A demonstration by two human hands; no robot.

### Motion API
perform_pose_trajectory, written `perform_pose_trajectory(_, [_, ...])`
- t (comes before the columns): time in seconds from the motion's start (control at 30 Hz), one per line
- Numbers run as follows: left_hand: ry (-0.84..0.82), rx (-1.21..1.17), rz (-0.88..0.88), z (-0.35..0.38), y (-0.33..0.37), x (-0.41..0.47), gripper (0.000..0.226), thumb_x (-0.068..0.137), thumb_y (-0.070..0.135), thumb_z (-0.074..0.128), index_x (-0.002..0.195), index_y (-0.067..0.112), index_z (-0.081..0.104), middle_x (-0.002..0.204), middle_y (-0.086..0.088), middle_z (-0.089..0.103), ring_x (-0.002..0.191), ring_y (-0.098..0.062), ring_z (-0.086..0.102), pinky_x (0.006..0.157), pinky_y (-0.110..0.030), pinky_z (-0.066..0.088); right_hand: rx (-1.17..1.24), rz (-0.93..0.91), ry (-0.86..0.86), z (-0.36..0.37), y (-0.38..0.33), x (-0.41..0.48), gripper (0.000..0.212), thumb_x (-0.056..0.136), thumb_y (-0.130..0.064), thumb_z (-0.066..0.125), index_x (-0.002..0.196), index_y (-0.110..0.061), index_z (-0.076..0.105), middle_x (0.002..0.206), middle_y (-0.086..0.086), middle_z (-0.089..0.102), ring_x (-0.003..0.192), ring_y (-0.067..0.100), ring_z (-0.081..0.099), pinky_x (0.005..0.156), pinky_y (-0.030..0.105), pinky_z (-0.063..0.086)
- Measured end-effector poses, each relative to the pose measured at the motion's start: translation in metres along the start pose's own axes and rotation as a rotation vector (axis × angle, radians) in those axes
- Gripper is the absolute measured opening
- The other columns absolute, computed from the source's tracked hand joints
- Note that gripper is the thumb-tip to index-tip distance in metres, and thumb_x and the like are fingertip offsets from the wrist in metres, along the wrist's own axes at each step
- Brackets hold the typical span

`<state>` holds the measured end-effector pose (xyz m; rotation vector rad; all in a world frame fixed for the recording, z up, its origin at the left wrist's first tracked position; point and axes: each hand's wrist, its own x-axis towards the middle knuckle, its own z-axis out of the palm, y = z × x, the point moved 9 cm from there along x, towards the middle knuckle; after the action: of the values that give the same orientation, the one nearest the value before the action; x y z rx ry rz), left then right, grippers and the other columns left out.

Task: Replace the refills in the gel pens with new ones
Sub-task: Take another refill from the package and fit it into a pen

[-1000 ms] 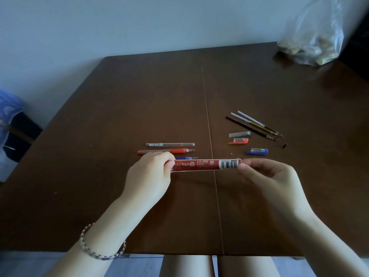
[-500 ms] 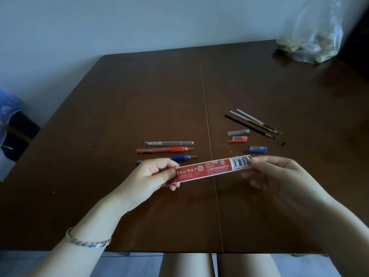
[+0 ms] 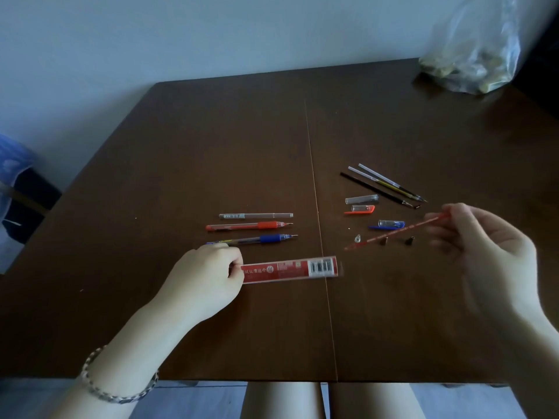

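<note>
On the dark wooden counter (image 3: 211, 146), the right hand (image 3: 484, 255) has left the refill pack (image 3: 290, 270), which both hands held half a second ago, and now sits blurred out to the right, its fingers (image 3: 447, 217) pinched on one end of a thin red refill (image 3: 396, 232) slanting down toward the left. The left hand (image 3: 205, 279) keeps its fingers closed round the pack's left end. The pack is a long red box with white characters and a barcode near its right end, lying almost level just above the counter. Behind it lie three pens: a grey pen (image 3: 256, 215), a red pen (image 3: 248, 226) and a blue pen (image 3: 257, 239). Small dark tips (image 3: 410, 240) now show beside the refill.
</note>
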<state>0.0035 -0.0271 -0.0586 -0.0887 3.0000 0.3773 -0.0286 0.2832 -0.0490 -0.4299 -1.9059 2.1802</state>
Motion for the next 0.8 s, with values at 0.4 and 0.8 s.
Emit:
perform_pose_trajectory(0.4, [0.241,-0.473,0.268,-0.038,0.078,-0.014,0.032,0.082,0.037,0.056,0.111,0.025,0.060,0.100,0.017,0.059,0.104,0.003,0.045,0.091,-0.012,0.032,-0.021,-0.024,-0.115,0.027,-0.001,-0.012,0.016,0.088,-0.021,0.054,0.079,-0.017,0.067,0.067,0.000,0.073,0.059,0.008,0.066,0.053,0.013,0.052])
perform_pose_trajectory(0.8, [0.252,-0.384,0.252,-0.029,0.079,-0.003,0.016,0.082,0.026,0.061,0.095,0.022,0.070,0.093,0.002,0.072,0.086,-0.010,0.061,0.074,-0.031,0.053,-0.847,-0.902,-0.415,0.090,-0.033,-0.049,0.022,0.074,-0.012,0.064,0.096,-0.016,0.070,0.094,-0.002,0.069,0.089,0.018,0.055,0.078,0.023,0.045])
